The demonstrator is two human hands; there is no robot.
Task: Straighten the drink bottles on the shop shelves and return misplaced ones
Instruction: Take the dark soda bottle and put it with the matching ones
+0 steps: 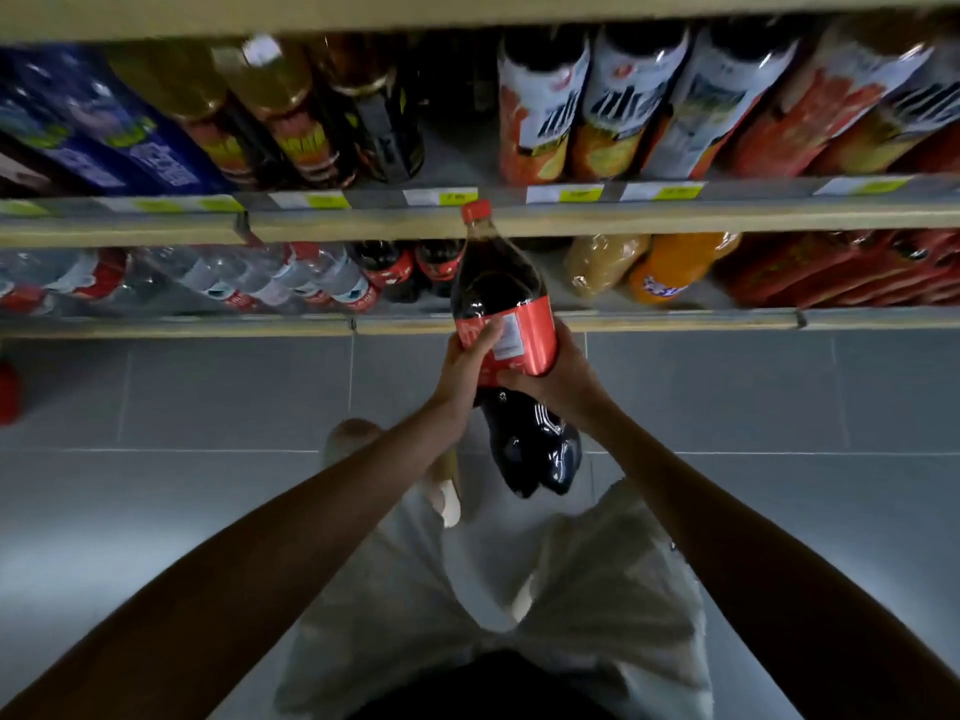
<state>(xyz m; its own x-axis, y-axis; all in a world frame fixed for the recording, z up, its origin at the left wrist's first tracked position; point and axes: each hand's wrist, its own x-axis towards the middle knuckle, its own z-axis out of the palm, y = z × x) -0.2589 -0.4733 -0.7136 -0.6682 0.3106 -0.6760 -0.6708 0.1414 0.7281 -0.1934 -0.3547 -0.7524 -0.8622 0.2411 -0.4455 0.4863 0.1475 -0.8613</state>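
A large cola bottle [498, 283] with a red cap and red label is held upright in front of the shelves, above the floor. My left hand [465, 371] grips its label from the left, thumb across the front. My right hand [563, 376] grips the label from the right. Its dark base hangs below both hands. Behind it, the lower shelf [675, 320] holds two small cola bottles [415, 270] just left of the held bottle, with a gap in the row behind the held bottle.
The lower shelf also carries water bottles [291, 278] at left, orange and yellow soda bottles [654, 267] and red packs at right. The upper shelf [623, 218] holds blue packs, yellow drinks and white-labelled bottles [618, 101]. Grey tiled floor [208, 397] lies below; a red object [8, 392] at the left edge.
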